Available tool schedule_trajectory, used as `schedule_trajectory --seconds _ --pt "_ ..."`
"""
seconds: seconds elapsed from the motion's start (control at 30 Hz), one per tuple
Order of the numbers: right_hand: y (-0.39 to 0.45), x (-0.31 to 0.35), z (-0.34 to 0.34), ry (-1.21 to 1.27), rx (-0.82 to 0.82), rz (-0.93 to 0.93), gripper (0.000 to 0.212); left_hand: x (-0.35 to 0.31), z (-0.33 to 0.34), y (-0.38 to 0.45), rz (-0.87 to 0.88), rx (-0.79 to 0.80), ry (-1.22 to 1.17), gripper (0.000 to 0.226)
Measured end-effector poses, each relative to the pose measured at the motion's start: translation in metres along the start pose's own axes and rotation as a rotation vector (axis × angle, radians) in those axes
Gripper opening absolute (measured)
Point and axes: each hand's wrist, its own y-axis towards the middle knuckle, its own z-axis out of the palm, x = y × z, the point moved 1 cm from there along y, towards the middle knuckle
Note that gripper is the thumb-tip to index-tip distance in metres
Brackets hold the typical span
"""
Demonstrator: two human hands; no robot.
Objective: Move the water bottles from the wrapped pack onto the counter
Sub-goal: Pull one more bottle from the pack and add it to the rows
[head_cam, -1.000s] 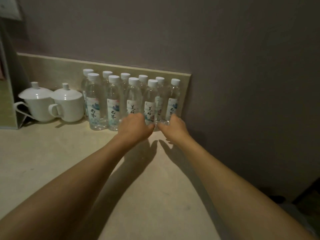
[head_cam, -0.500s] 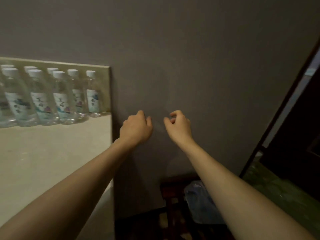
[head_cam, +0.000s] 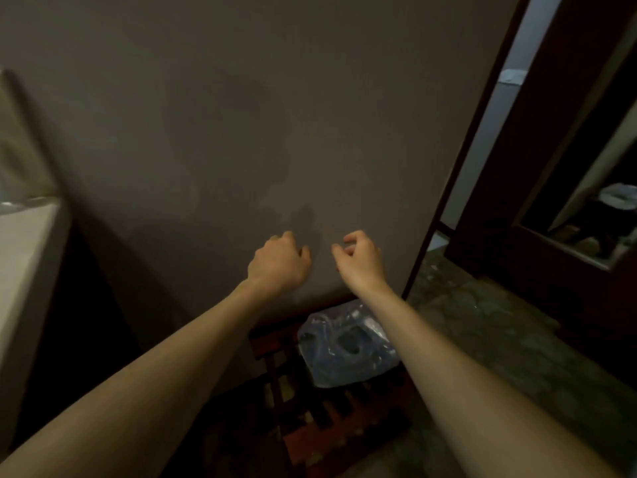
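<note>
Both arms reach out against the grey wall (head_cam: 241,115): left hand (head_cam: 279,263) loosely curled, right hand (head_cam: 362,258) half-curled, each holding nothing. Below them the wrapped pack (head_cam: 344,346) sits on a dark slatted wooden rack (head_cam: 331,419); the worktop (head_cam: 20,257) edges in far left.

wrapped pack (head_cam: 344,350): right side behind the right forearm; bottles inside blurred.
counter (head_cam: 20,257): cut off at left edge, smeared.
rack (head_cam: 327,432): dark, slats unclear.

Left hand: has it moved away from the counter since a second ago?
Yes. The left hand has swung right, off the counter, and now hangs over the wrapped pack.
</note>
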Motion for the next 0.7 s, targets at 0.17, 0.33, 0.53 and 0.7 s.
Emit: schedule_trajectory --seconds 0.17,0.33,0.53,0.7 --pt "0.031 -0.059 -0.012 -0.044 0.024 0.110 0.031 -0.023 0.058 0.031 0.020 0.146 -0.019 0.039" --pt "0.078 -0.111 -0.011 -0.089 0.075 0.247 0.022 -0.033 0.119 0.084 0.009 0.267 -0.059 0.036" --pt "0.125 -0.174 0.013 -0.138 0.197 0.397 0.018 -0.026 0.195 0.129 -0.071 0.445 -0.138 0.036" --pt "0.143 -0.231 0.030 -0.138 0.253 0.484 0.017 -0.017 0.257 0.145 -0.109 0.559 -0.133 0.036"
